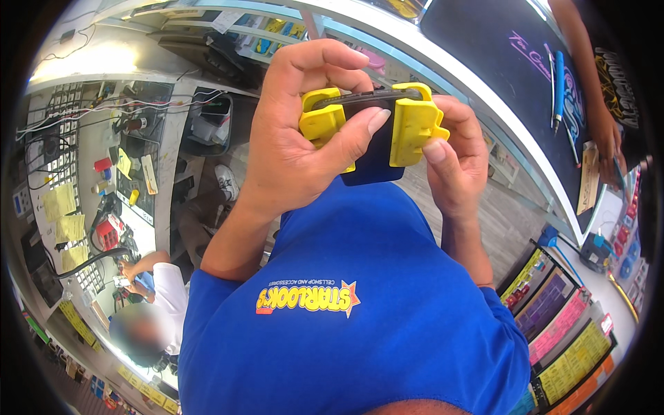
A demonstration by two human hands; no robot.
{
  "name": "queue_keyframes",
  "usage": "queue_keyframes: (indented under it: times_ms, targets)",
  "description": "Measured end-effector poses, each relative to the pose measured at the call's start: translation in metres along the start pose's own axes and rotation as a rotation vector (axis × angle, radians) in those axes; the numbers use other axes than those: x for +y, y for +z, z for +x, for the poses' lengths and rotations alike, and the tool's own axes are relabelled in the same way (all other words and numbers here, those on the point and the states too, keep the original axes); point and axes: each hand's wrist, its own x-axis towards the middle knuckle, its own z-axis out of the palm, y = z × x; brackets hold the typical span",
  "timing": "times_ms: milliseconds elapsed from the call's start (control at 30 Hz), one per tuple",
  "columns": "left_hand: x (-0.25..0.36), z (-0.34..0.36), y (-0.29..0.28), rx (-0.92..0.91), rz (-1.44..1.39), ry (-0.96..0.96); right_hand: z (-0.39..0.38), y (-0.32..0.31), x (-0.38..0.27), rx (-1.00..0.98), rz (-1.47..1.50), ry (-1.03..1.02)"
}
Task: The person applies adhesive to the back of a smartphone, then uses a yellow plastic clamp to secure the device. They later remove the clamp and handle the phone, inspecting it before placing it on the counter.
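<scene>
A dark phone (370, 155), screen or flat face toward me, is held raised in front of my chest, with a yellow plastic clamp (315, 124) on its left edge and another yellow clamp (411, 135) on its right edge. My left hand (290, 145) grips the phone and left clamp, its thumb pressed across the dark face and its fingers curled above and behind. My right hand (456, 159) is closed around the right clamp, thumb at its lower outer part.
A cluttered workbench (66, 207) runs along the left, where a co-worker in white (166, 290) sits. A bin (207, 128) stands beyond. At right, another person's arm (598, 121) reaches over a black-topped counter (484, 55) with tools; racks of coloured tags (560, 318) sit lower right.
</scene>
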Motion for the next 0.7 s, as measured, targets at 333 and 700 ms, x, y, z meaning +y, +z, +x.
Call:
queue_keyframes:
  times_ms: [333,700]
  targets:
    - [0.003,-0.002,-0.001,-0.031,-0.033,0.009,-0.002,-0.007,-0.008,-0.013,-0.045,-0.037]
    - [0.007,-0.003,-0.002,0.004,-0.075,0.018,-0.006,0.006,-0.009,-0.107,0.072,0.332]
